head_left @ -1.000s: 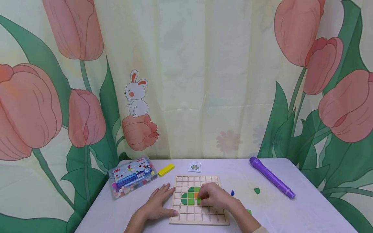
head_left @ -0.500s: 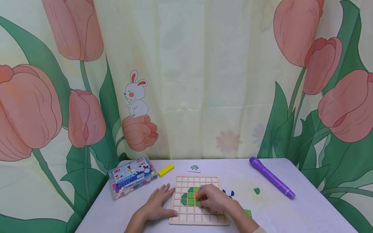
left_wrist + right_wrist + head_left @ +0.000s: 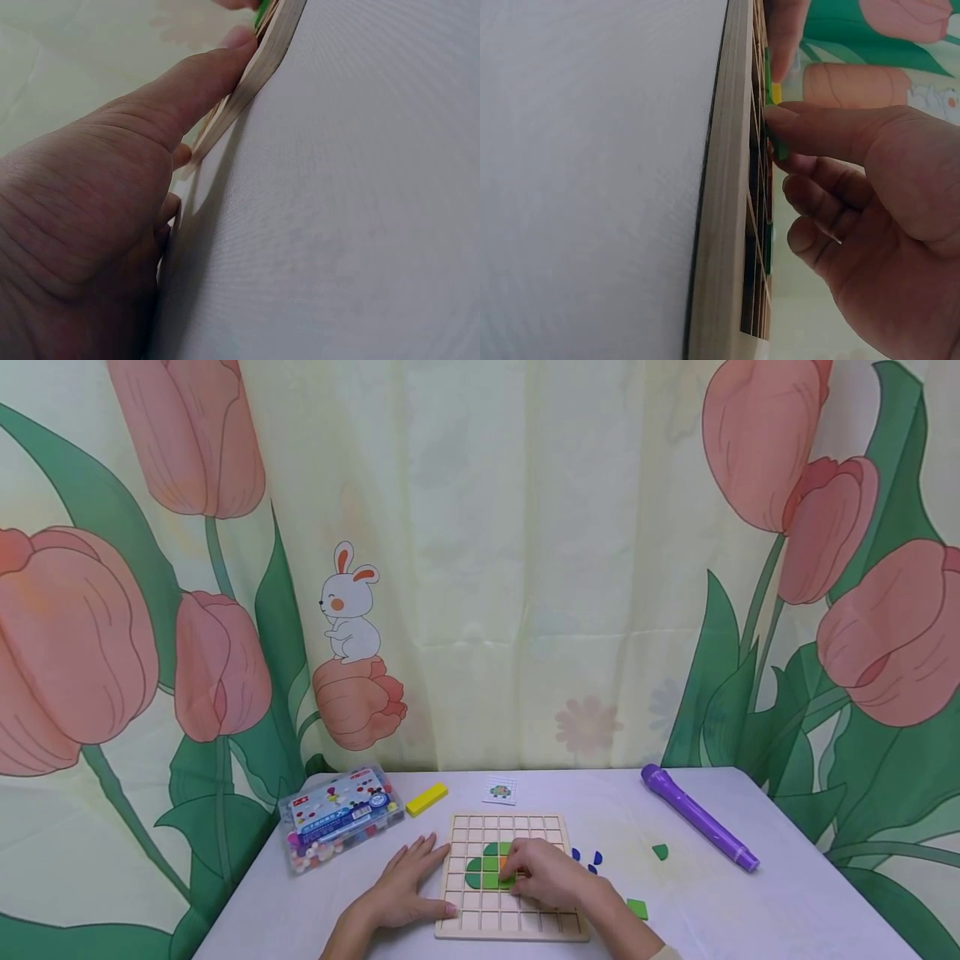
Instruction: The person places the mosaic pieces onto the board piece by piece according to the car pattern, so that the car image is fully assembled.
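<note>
A wooden grid board [image 3: 472,923] lies on the white table. My left hand [image 3: 405,883] rests along its left side with fingers spread, the thumb lying on the rim near the front corner. Over the middle of the board, my right hand [image 3: 551,872] pinches a small green tile [image 3: 781,147] between thumb and forefinger, tilted at the grid in the right wrist view. Beside those fingertips, several green tiles [image 3: 491,864] and an orange tile [image 3: 503,863] sit in the cells, partly hidden by the hand.
A small pattern card [image 3: 499,790] lies behind the board. At back left are a clear box of beads [image 3: 341,814] and a yellow block [image 3: 427,799]. To the right lie blue pieces [image 3: 597,857], a dark green piece [image 3: 660,852], a green square [image 3: 637,908] and a purple microphone-shaped stick [image 3: 701,818].
My right hand has shifted slightly, its fingertips working the green tile at the same cells. More of the blue pieces and the green square now shows beside it. The left hand stays put.
</note>
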`<state>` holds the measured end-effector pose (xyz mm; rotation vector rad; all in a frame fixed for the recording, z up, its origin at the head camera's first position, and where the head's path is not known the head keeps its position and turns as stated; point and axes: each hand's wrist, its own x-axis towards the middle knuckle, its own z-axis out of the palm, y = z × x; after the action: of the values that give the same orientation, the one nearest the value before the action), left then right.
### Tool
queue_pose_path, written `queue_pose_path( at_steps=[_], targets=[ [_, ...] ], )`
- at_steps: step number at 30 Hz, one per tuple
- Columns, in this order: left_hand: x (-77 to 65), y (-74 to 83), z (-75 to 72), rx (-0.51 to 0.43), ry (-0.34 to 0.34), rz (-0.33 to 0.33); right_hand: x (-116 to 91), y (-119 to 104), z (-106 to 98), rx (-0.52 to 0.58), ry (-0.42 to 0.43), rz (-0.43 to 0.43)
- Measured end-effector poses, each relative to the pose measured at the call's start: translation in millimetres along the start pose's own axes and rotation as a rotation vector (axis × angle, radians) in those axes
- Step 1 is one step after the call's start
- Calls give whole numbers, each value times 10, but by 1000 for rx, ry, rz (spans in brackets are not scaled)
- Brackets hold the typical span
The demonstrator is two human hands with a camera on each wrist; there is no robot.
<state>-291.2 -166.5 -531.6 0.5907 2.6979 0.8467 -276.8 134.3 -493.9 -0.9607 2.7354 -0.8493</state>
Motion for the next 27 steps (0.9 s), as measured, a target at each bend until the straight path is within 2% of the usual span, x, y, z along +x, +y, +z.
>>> queue_pose_path(
  at_steps=[10,13,18,23,27],
  targets=[
    [-4,-14,11,3,3,4,1,-2,0,-9,-3,-6],
    [-4,-15,15,1,3,3,-11,0,-39,21,20,-19],
    [0,-11,16,8,7,5,-71,41,-157,91,80,11],
    [-2,0,9,13,7,4,-167,113,-289,61,152,5],
    [-6,-4,6,17,9,5,-228,152,-374,73,170,40]
  ],
)
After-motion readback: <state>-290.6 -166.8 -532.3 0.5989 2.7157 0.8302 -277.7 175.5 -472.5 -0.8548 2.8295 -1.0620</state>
